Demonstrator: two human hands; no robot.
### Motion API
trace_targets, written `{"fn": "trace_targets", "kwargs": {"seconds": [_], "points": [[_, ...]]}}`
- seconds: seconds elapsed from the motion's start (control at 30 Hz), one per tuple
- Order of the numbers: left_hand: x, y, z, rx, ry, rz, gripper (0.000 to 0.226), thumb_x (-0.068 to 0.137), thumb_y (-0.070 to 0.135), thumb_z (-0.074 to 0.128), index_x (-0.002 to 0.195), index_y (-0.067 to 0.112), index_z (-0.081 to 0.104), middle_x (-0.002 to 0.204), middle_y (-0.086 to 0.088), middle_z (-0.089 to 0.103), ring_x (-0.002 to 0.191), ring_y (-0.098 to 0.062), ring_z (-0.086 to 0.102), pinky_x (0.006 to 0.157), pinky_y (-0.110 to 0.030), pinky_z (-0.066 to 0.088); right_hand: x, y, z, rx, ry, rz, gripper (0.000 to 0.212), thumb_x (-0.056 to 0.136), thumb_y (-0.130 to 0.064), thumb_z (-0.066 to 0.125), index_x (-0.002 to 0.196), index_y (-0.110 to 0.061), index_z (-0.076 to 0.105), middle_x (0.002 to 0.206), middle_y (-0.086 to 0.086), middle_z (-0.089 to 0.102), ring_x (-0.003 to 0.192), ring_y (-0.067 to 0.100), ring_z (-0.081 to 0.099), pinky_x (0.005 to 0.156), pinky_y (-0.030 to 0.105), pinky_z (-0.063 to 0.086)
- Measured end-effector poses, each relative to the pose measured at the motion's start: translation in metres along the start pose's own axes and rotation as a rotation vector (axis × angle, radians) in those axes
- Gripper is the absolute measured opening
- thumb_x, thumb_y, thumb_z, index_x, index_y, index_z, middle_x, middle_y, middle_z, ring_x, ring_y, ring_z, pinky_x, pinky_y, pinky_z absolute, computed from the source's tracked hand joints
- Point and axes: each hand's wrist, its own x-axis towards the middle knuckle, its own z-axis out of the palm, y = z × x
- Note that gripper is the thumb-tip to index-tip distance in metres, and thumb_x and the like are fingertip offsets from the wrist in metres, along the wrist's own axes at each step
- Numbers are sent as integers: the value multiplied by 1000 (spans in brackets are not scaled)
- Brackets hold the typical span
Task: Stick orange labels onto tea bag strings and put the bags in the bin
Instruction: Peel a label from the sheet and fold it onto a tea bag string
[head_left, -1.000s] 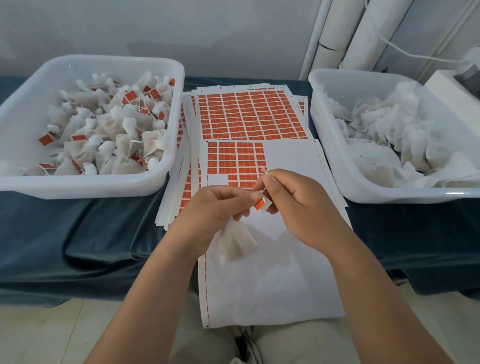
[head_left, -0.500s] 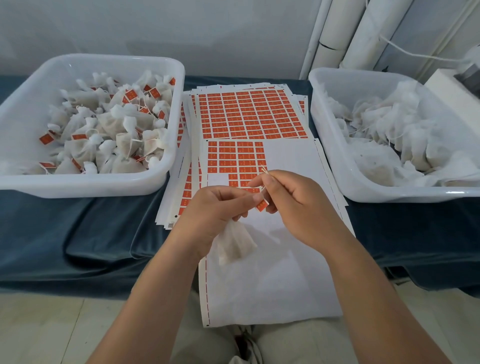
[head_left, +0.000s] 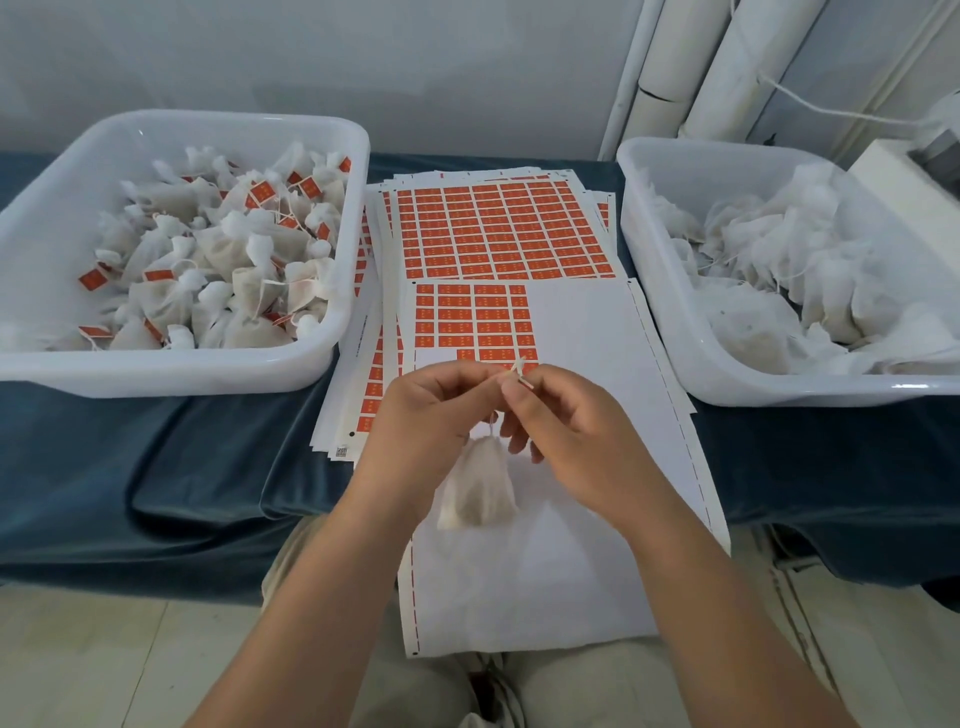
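Note:
A small white tea bag hangs by its string below my two hands, over the label sheet. My left hand pinches the string near its top. My right hand pinches the folded orange label onto the string end; only a sliver of the label shows between the fingertips. The top label sheet lies in front of me, with orange labels left only in its upper left part. The white bin on the left holds several labelled tea bags.
A second white bin on the right holds several unlabelled tea bags. A full sheet of orange labels lies behind on a stack of sheets. Dark blue cloth covers the table. White pipes stand at the back right.
The orange label, earlier visible below my right fingertips, is now folded and nearly hidden between them. Both hands have stayed in about the same place over the sheet.

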Motion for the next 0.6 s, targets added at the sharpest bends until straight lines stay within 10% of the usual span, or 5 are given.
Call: {"fn": "trace_targets", "kwargs": {"seconds": [0.3, 0.6], "points": [[-2, -5, 6, 136, -9, 74, 20, 106, 25, 62, 97, 30, 79, 89, 14, 79, 87, 0, 72, 71, -7, 50, 0, 9, 0, -430, 105, -242, 21, 109, -32, 49, 90, -31, 56, 73, -24, 56, 72, -1, 59, 64, 7, 41], [-2, -1, 5, 209, 51, 166, 13, 103, 31, 67, 97, 28, 78, 93, 15, 79, 93, -6, 74, 82, -18, 59, 3, 20, 6, -75, 106, -144, 40, 102, -57, 37, 93, -29, 64, 78, -18, 66, 71, 5, 64, 65, 9, 48]]}}
